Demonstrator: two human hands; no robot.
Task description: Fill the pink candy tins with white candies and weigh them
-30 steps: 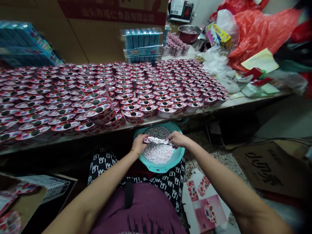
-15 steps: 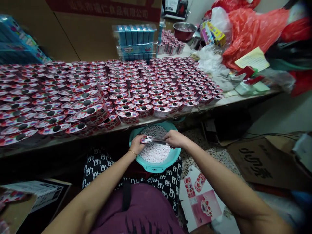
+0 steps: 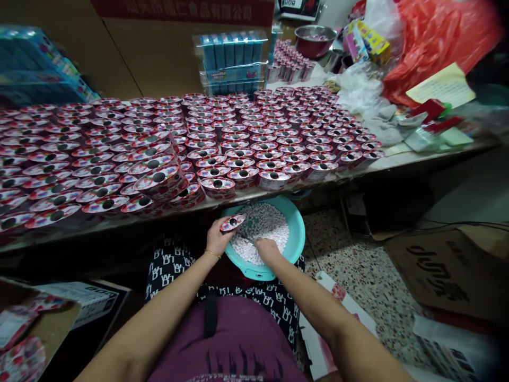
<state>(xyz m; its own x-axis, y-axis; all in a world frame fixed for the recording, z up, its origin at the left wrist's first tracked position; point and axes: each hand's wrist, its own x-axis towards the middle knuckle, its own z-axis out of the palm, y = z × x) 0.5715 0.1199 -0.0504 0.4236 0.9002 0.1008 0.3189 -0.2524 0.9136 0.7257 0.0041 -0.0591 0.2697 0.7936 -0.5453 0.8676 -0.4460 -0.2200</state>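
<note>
My left hand (image 3: 218, 237) grips a small oval red-and-white printed box (image 3: 233, 223) with a round dark hole in its top, tilted over the rim of a turquoise basin (image 3: 296, 239). Small white candy-like pieces (image 3: 274, 225) fill much of the basin, which rests on my lap. Down in these pieces is my right hand (image 3: 267, 249), its fingers closed round a scoop (image 3: 253, 240) that is mostly hidden by the hand and the pieces. On the table above the basin stand rows of the same oval boxes (image 3: 217, 184), several stacked higher at the left.
Blue packs in clear wrap (image 3: 234, 63) stand behind the boxes, against a large carton (image 3: 159, 48). A metal bowl (image 3: 314, 42) and a red plastic bag (image 3: 441, 42) lie at the back right. Cardboard boxes (image 3: 437, 265) sit on the floor.
My right hand has moved down and left from the box's opening into the white pieces, taking the scoop along. The box's holed top now shows. The view has shifted slightly.
</note>
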